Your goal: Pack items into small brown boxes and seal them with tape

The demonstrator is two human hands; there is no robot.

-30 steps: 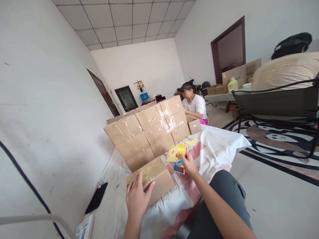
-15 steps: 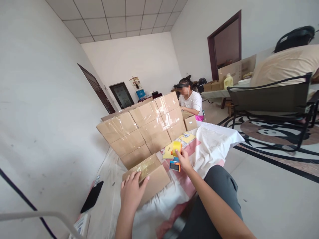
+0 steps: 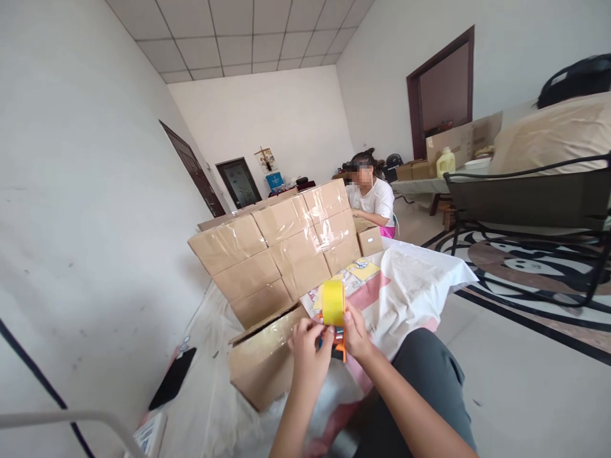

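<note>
In your right hand point(image 3: 358, 332), gripped at its side, is the yellow tape dispenser point(image 3: 333, 303). Your left hand point(image 3: 311, 345) curls at its lower part (I can't tell whether it pinches anything). A loose grip could let it twist; a nudge from that hand could shift the carton point(image 3: 263, 361) just beside, on the surface point(image 3: 405, 280).
</note>
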